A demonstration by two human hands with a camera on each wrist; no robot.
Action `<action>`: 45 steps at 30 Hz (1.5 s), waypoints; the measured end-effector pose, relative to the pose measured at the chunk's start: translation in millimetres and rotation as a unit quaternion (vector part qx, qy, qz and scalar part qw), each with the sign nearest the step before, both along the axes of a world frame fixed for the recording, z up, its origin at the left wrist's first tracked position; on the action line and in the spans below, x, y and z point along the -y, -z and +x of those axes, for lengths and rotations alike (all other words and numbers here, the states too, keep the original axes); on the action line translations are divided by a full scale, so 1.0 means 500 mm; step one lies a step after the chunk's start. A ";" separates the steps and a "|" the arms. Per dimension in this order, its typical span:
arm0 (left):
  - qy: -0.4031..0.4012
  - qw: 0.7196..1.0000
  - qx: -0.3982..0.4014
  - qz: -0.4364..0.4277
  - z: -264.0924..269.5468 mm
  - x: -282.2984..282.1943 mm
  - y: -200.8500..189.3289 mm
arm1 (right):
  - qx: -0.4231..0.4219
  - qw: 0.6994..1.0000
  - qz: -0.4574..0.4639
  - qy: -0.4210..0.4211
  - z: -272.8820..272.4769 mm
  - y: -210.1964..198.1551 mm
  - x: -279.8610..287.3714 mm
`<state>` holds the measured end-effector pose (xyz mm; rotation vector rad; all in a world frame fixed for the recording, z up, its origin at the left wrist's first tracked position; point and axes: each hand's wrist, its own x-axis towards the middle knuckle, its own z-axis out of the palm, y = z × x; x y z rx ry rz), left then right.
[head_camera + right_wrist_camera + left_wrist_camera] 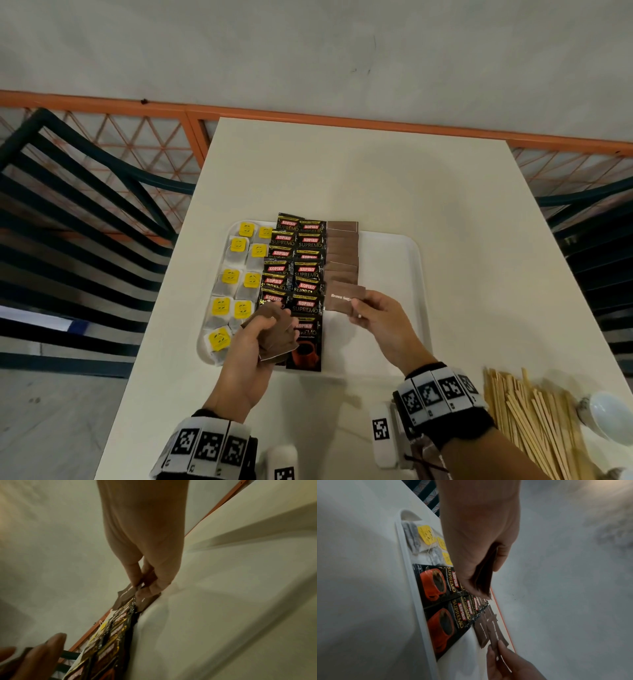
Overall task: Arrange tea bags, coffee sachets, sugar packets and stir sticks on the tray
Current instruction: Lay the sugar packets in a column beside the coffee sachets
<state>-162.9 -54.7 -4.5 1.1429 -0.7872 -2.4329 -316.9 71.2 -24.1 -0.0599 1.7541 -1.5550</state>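
Observation:
A white tray (390, 253) holds tea bags with yellow tags (236, 274) on its left, black coffee sachets (301, 270) in the middle and a column of brown sugar packets (342, 253) beside them. My right hand (373, 315) pinches one brown sugar packet (344, 298) at the near end of that column. My left hand (263, 332) grips a small stack of brown sugar packets (274, 346) above the near coffee sachets. The left wrist view shows that stack (485, 577) between thumb and fingers. Wooden stir sticks (534, 421) lie on the table at the near right.
The right part of the tray is bare. A white rounded object (606, 414) sits beside the stir sticks at the table's right edge. Dark chairs (85, 222) stand on both sides of the table, with an orange railing (274, 116) behind.

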 end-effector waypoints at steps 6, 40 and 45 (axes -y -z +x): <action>0.019 1.000 -0.018 0.007 0.006 0.000 -0.003 | -0.050 0.995 0.079 0.035 -0.011 0.022 0.011; 0.087 0.991 0.070 -0.079 -0.004 -0.015 -0.002 | -0.159 0.957 0.040 -0.240 0.052 -0.053 0.041; 0.065 0.991 0.073 -0.091 0.000 -0.002 -0.001 | -0.169 0.951 0.066 -0.251 0.040 -0.073 0.031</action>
